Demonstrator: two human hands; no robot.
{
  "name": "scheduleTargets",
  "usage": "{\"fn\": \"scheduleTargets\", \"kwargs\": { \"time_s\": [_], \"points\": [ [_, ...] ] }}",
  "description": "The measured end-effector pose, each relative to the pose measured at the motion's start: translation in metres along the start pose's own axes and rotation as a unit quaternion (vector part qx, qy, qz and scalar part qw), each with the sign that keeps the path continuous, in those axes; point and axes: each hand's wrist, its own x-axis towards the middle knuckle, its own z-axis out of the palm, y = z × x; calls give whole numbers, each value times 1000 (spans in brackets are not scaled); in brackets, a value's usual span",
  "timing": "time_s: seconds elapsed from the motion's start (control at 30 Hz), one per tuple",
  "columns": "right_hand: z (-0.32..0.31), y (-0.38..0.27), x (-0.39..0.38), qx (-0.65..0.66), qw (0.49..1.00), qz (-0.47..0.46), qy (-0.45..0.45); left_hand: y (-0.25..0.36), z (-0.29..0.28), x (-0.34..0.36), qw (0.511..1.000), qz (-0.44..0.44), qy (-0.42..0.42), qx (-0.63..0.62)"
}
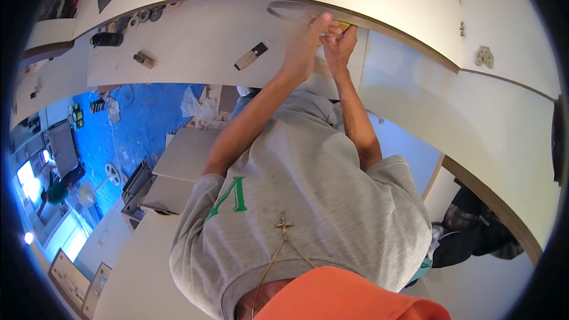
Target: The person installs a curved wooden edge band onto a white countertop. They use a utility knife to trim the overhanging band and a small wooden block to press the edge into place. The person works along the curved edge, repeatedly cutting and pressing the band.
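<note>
Both my arms reach up to the dark-edged front of a white cabinet panel (379,29). My left hand (307,44) is partly smeared by motion. Its fingers curl in close beside the right hand's fingers, and what they grip is hidden. A thin grey strip (283,7), blurred and bent in a loop, runs along the panel edge to these fingers. My right hand (340,50) is closed around a small yellow thing (344,25), of which only a bit shows at the fingertips; its kind cannot be told.
On the white surface left of my arms lie a black-and-tan flat tool (251,56), a small wooden block-like tool (143,59) and several rolls (144,15). Metal hinges (484,57) sit on the right panel. Blue sheeting (139,121) covers the floor; a fan (87,194) stands there.
</note>
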Motion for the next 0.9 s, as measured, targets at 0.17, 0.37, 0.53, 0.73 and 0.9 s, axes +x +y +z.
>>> {"fn": "scheduleTargets", "kwargs": {
  "time_s": [0.17, 0.37, 0.53, 0.73, 0.9],
  "points": [
    [9, -16, 1, 6, 998, 30, 54, 10, 13, 2, 999, 38, 25, 9],
    [4, -24, 13, 13, 999, 33, 34, 17, 22, -9, 986, 116, 44, 115],
    [8, -17, 23, 30, 997, -41, 56, 18, 25, -12, 956, 209, 57, 198],
    [16, -21, 23, 65, 993, 89, 41, 12, 20, -5, 905, 323, 45, 274],
    [6, -15, 19, -29, 995, -62, 68, 16, 20, -7, 939, 250, 45, 232]
  ]
}}
